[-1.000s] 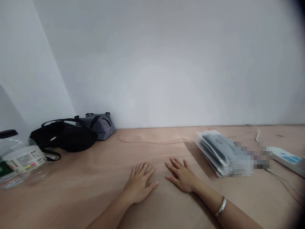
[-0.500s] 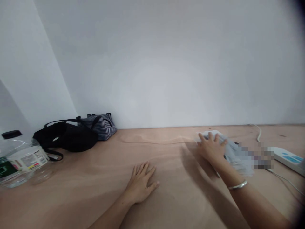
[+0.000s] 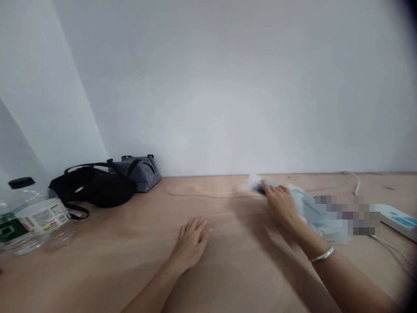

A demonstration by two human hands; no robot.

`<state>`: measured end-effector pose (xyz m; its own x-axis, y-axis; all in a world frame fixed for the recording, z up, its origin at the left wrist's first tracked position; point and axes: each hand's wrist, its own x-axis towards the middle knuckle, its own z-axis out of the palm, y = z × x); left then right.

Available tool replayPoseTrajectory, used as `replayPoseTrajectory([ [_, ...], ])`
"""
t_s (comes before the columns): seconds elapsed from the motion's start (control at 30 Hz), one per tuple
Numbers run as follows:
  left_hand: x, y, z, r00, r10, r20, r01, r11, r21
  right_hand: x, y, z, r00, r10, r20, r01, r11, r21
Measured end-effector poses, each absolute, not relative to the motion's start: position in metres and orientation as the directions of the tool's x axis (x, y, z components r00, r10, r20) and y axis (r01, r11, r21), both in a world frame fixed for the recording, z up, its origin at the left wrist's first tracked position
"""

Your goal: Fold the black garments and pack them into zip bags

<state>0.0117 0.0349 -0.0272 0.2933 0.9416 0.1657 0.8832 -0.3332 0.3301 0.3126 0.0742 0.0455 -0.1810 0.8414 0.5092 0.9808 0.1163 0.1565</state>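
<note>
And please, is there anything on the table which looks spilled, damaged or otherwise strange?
I see no spill or damage. The odd spot is a pixelated patch between the plastic packets and the white power strip, because it hides what lies there.

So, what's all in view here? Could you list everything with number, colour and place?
Plastic bottle: at least one, clear, black-capped, far left
Strapped fabric item, perhaps a cap: one, black, beyond the bottle
Striped bag: one, dark and white, near the back wall
Packets: several, exact count unclear, translucent white and grey, right
Pixelated patch: contents unreadable, right of the packets
Power strip, apparently: one, white and blue, right edge
Cords: at least two, whitish, near the power strip
Walls: at least two, pale grey, back and left
Tabletop: one, light brown, beneath
Bracelet: one, silver, right wrist
Left hand: one, bare, on the tabletop
Right hand: one, bare, on the packets
</note>
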Motion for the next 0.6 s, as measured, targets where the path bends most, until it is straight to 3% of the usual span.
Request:
replayPoseTrajectory([
  [0.07, 0.006, 0.041, -0.024, 0.198, 0.936, 0.291, 0.874, -0.303, 0.38, 0.287, 0.068, 0.035, -0.462, 0.75, 0.473, 0.882, 0.442, 0.162],
  [0.17, -0.001, 0.045, -0.017, 0.104, 0.895, 0.435, 0.843, -0.311, 0.438, 0.245, 0.051, 0.011, -0.728, 0.557, 0.4, 0.645, 0.754, 0.125],
  [0.23, -0.003, 0.043, -0.012, 0.112, 0.875, 0.47, 0.827, -0.344, 0.444, 0.224, 0.038, -0.003, -0.815, 0.455, 0.36, 0.503, 0.863, 0.047],
  [0.3, 0.001, 0.036, -0.01, 0.198, 0.869, 0.453, 0.819, -0.4, 0.411, 0.214, 0.027, -0.012, -0.8, 0.471, 0.373, 0.466, 0.878, -0.11],
  [0.37, 0.007, 0.028, -0.008, 0.332, 0.867, 0.372, 0.807, -0.465, 0.364, 0.214, 0.023, -0.016, -0.723, 0.559, 0.407, 0.463, 0.829, -0.315],
  [0.43, 0.015, 0.019, -0.009, 0.456, 0.857, 0.238, 0.795, -0.513, 0.325, 0.218, 0.024, -0.017, -0.562, 0.729, 0.39, 0.48, 0.672, -0.564],
  [0.5, 0.023, 0.013, -0.01, 0.519, 0.847, 0.119, 0.798, -0.529, 0.288, 0.221, 0.031, -0.019, -0.327, 0.922, 0.205, 0.472, 0.348, -0.81],
  [0.6, 0.03, 0.012, -0.014, 0.521, 0.851, 0.067, 0.82, -0.521, 0.238, 0.215, 0.047, -0.024, -0.144, 0.977, -0.16, 0.378, -0.095, -0.921],
])
